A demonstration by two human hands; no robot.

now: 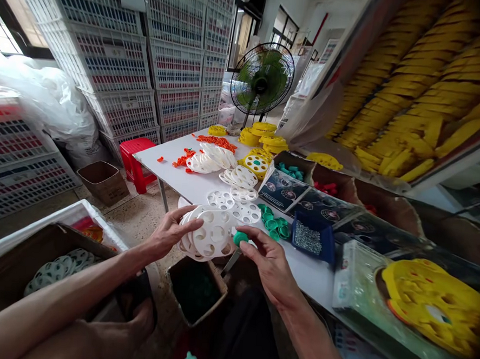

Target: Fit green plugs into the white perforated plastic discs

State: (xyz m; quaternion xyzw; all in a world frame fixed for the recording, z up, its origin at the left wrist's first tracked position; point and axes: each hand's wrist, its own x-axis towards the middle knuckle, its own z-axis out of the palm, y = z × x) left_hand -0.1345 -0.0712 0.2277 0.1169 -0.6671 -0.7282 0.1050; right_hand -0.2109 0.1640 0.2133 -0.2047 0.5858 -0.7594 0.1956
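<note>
My left hand (174, 231) is closed around a stack of white plastic discs with round holes (213, 232), held upright above the table's near edge. Between thumb and fingers my right hand (264, 257) pinches a small green round cap (240, 238), close to the right side of the stack. Beyond the hands, more white perforated discs (246, 212) lie on the table, some in fanned piles (213, 159). Several loose green caps (275, 226) lie right of them, beside a blue tray of small metal screws (307, 239).
Cardboard bins (304, 197) with green and red parts line the table's right side. Yellow round parts (262, 137) and orange pieces (215, 142) lie at the far end. An open box (194, 320) stands below my hands; a fan (262, 83) stands behind the table.
</note>
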